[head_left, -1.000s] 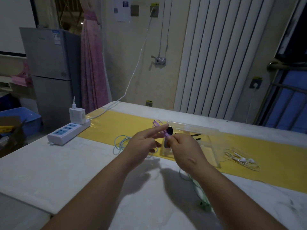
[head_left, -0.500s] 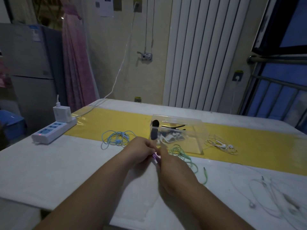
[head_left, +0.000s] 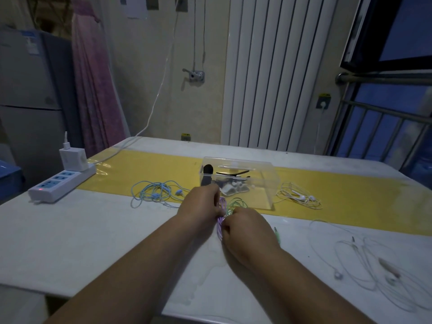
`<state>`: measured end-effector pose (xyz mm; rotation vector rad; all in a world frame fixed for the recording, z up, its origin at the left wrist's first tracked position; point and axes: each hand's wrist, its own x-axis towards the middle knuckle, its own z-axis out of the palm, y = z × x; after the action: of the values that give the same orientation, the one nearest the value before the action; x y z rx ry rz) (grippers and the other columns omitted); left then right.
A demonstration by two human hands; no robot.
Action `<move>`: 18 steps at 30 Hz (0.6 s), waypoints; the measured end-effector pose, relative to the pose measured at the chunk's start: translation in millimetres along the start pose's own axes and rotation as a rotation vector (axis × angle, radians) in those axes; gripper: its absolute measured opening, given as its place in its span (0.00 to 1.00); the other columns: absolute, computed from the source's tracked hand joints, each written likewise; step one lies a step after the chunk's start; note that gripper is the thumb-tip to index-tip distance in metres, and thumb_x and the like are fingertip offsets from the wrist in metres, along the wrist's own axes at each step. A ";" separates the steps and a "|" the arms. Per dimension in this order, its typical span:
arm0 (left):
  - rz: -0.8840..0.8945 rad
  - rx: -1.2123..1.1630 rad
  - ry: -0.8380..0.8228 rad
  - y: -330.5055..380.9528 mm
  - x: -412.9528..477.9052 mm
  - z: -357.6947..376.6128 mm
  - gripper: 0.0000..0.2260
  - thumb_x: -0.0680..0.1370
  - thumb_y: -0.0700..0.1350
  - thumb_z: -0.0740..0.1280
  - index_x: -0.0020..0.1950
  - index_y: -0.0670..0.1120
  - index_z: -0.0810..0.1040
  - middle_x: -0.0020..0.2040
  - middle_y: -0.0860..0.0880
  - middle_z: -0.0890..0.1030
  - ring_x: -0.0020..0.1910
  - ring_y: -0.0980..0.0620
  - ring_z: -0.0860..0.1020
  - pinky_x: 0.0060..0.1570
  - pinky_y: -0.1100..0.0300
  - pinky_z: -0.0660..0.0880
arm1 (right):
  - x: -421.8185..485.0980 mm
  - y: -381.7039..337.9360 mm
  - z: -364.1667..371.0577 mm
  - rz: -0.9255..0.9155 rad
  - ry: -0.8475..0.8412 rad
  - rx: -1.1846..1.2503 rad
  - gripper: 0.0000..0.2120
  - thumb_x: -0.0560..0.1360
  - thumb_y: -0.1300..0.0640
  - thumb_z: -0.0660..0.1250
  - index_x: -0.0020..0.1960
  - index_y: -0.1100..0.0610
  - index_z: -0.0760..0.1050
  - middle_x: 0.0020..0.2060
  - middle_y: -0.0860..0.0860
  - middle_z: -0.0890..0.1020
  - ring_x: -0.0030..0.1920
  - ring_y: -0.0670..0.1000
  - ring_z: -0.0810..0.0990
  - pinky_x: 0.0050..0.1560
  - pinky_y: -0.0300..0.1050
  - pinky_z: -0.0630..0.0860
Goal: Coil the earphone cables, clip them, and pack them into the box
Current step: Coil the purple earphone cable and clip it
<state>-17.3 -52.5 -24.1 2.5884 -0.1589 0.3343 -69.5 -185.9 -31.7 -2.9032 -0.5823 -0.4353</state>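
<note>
Both hands meet low over the white table, just in front of the clear plastic box. My left hand and my right hand pinch a coiled purple earphone cable between them. A green earphone cable lies right behind my right hand, its plug beside my wrist. The box holds black clips and white earphones. A blue earphone cable lies loose to the left. White earphones lie right of the box.
A white power strip with a charger plugged in sits at the table's left edge. Loose white earphone cables sprawl at the near right. A yellow strip runs across the table under the box.
My hands came down from in front of the box toward the table, bringing the purple cable with them. The view swung right, showing more of the right-hand cables.
</note>
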 end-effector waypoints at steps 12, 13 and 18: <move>0.121 0.019 -0.084 4.4 9.7 8.8 0.09 0.69 0.37 0.69 0.44 0.49 0.82 0.43 0.50 0.83 0.43 0.52 0.78 0.42 0.58 0.75 | 3.8 1.3 -26.3 0.174 -0.208 0.118 0.12 0.71 0.59 0.69 0.53 0.49 0.78 0.47 0.54 0.79 0.47 0.59 0.79 0.41 0.47 0.76; 0.129 0.015 -0.063 3.6 9.4 8.5 0.07 0.69 0.37 0.69 0.42 0.49 0.80 0.42 0.50 0.82 0.43 0.50 0.78 0.41 0.56 0.74 | 3.8 2.6 -26.5 0.176 -0.207 0.136 0.12 0.70 0.61 0.68 0.51 0.49 0.77 0.48 0.54 0.80 0.46 0.59 0.79 0.42 0.47 0.77; 0.162 0.030 0.029 -0.4 3.0 7.9 0.09 0.69 0.44 0.75 0.41 0.46 0.75 0.40 0.49 0.75 0.40 0.48 0.73 0.38 0.54 0.69 | 4.4 8.8 -20.8 0.091 -0.139 0.087 0.08 0.70 0.57 0.60 0.33 0.55 0.66 0.32 0.53 0.71 0.38 0.57 0.70 0.31 0.44 0.63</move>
<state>-12.7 -56.4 -30.1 2.6049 -0.3570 0.4360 -67.3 -196.6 -11.3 -2.8779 -0.4721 -0.1920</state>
